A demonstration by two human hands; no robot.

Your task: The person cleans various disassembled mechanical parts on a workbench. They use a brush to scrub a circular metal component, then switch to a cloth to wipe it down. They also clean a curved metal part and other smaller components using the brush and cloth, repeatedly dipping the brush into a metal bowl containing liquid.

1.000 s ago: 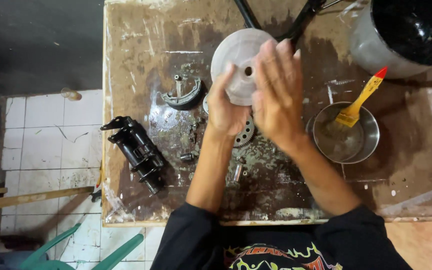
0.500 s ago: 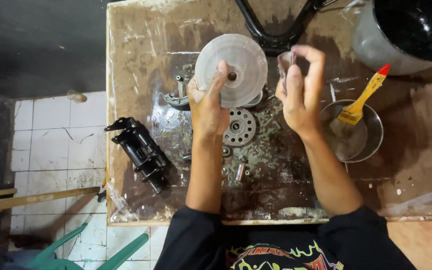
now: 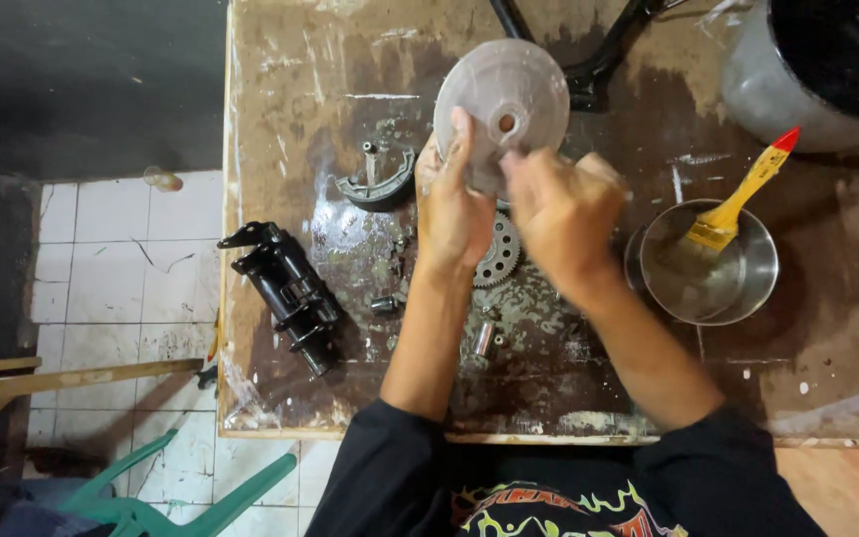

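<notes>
Green plastic chair [image 3: 166,487] at far left on the white tile floor [image 3: 111,268], beside a wooden plank [image 3: 72,378]. Next over, I see the greasy brown desk [image 3: 290,89]. Black metal casting [image 3: 285,293] lies near its left edge, tilted. Curved brake shoe [image 3: 378,184] sits further up, apart from it. Small metal bushings [image 3: 482,338] lie loose near the desk's front.

Left hand [image 3: 452,209] holds the grey round drum plate [image 3: 502,114] at its lower edge, fingers up across the face, thumb hidden behind; grip is pinching the plate. Plate is tilted up off the desk, centre hole facing me. Toothed sprocket [image 3: 499,254] lies flat on the desk just below that hand, partly covered by it.

Right hand [image 3: 564,214] is at the plate's lower right rim, fingers curled in. Blurred, so I cannot tell whether its grip is pressed on the rim or on something small.

Right of the hands: steel bowl [image 3: 748,288] with a yellow-handled, red-tipped paintbrush [image 3: 733,204] resting in it. Black tubular frame [image 3: 599,50] at top centre, large dark bucket [image 3: 817,70] in the top right corner.
</notes>
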